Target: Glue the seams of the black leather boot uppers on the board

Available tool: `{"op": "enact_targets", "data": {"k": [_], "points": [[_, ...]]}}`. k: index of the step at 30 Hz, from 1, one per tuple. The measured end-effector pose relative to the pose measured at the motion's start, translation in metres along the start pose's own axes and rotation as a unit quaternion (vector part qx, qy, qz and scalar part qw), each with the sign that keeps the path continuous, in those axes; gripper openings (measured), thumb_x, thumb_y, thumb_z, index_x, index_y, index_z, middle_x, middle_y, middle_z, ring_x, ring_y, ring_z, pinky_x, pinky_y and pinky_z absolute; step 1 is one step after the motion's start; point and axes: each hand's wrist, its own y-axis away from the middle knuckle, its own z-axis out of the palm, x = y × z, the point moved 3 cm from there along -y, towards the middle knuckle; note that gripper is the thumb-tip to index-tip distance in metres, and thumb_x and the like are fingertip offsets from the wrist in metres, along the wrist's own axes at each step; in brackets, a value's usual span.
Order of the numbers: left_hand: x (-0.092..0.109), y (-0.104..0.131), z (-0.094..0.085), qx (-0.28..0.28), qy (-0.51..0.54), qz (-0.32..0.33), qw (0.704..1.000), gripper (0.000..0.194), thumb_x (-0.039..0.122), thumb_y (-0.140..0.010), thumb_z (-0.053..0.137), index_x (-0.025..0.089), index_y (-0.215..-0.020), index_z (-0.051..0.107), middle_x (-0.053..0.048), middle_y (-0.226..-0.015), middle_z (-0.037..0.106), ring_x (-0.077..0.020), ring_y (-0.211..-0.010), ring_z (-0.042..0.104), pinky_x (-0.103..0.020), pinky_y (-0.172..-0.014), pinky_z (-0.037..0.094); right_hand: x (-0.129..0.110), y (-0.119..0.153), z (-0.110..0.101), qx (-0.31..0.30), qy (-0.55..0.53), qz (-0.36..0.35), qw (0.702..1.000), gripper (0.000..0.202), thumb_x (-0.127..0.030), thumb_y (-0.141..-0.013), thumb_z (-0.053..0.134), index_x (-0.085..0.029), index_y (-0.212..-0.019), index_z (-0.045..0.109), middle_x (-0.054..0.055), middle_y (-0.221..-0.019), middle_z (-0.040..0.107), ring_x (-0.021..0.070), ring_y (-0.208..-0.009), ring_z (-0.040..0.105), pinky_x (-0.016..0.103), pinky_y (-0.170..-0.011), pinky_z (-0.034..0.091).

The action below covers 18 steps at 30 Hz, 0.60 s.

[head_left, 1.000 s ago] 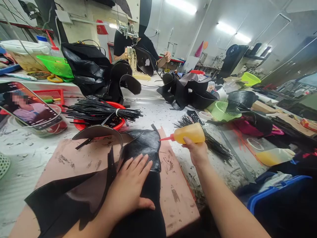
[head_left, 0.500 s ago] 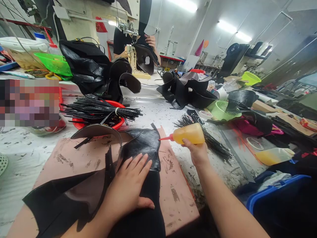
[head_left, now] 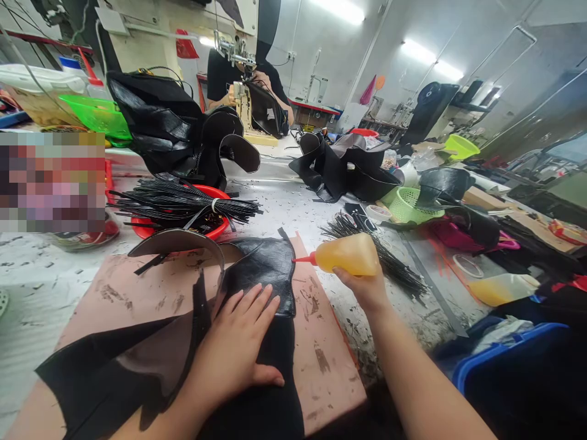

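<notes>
Flat on the black leather piece (head_left: pixel 263 260) lies my left hand (head_left: pixel 245 333), fingers stretched and thumb spread to the right. The leather has stitching along its right edge and rests on a pinkish board (head_left: pixel 316 342). My right hand (head_left: pixel 367 287) is wrapped round a squeeze bottle (head_left: pixel 351 253) of amber liquid, tilted sideways. Its red pointed nozzle (head_left: pixel 302 259) reaches the stitched right edge of the leather; whether a drop comes out I cannot make out. A curled brown-lined flap (head_left: pixel 177 242) of the work stands up to the left of my left hand.
Behind the board, a bundle of black strips (head_left: pixel 183 201) lies over a red bowl (head_left: pixel 144 231). More black strips (head_left: pixel 394 263) lie right of the bottle. A second amber bottle (head_left: pixel 502 289) and a blue bin (head_left: pixel 509 348) are at right. A person (head_left: pixel 275 91) works at a sewing machine (head_left: pixel 241 104).
The bottle has moved slightly left and down, its nozzle staying by the leather's edge. My left hand keeps its place on the leather. The person behind has raised a hand and shifted the black piece.
</notes>
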Motion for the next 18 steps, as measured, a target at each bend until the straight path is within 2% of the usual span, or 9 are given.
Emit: {"op": "enact_targets", "data": {"k": [3,9,14,18], "points": [[-0.0002,-0.0001,0.0008,0.003,-0.004,0.001,1.0,0.103,0.066,-0.053,0.067,0.018,-0.136,0.029,-0.01,-0.143,0.02,-0.0307,-0.132,0.02,-0.05,-0.107,0.019,0.0003,0.0033,-0.0008,0.003,0.013,-0.003,1.0,0.057,-0.032,-0.041,0.081,-0.019,-0.09,0.055,0.004,-0.083,0.062,0.0236,-0.078,0.059,0.042,-0.07,0.051],[0.0003,0.0002,0.0002,0.009,-0.001,0.003,1.0,0.103,0.066,-0.053,0.067,0.017,-0.136,0.03,-0.011,-0.143,0.022,-0.0306,-0.132,0.02,-0.05,-0.107,0.02,0.0038,0.0027,-0.0006,0.006,0.053,-0.057,0.997,0.054,-0.033,-0.043,0.081,-0.019,-0.09,0.056,0.005,-0.091,0.06,0.0239,-0.085,0.057,0.044,-0.078,0.049],[-0.0007,0.0005,0.0006,0.021,0.007,0.006,1.0,0.1,0.067,-0.053,0.066,0.02,-0.135,0.032,-0.01,-0.143,0.024,-0.0311,-0.132,0.021,-0.049,-0.107,0.02,0.0037,0.0048,-0.0018,0.013,0.026,-0.051,0.998,0.058,-0.033,-0.043,0.081,-0.02,-0.093,0.054,0.003,-0.086,0.059,0.0225,-0.079,0.057,0.041,-0.071,0.05],[-0.0008,0.0008,0.0024,0.024,-0.002,0.01,1.0,0.1,0.068,-0.053,0.065,0.022,-0.135,0.032,-0.01,-0.143,0.023,-0.0305,-0.132,0.021,-0.048,-0.107,0.02,0.0001,0.005,0.0001,0.006,0.029,-0.053,0.998,0.055,-0.03,-0.043,0.081,-0.02,-0.09,0.054,0.003,-0.087,0.059,0.0229,-0.081,0.057,0.043,-0.075,0.049]]}}
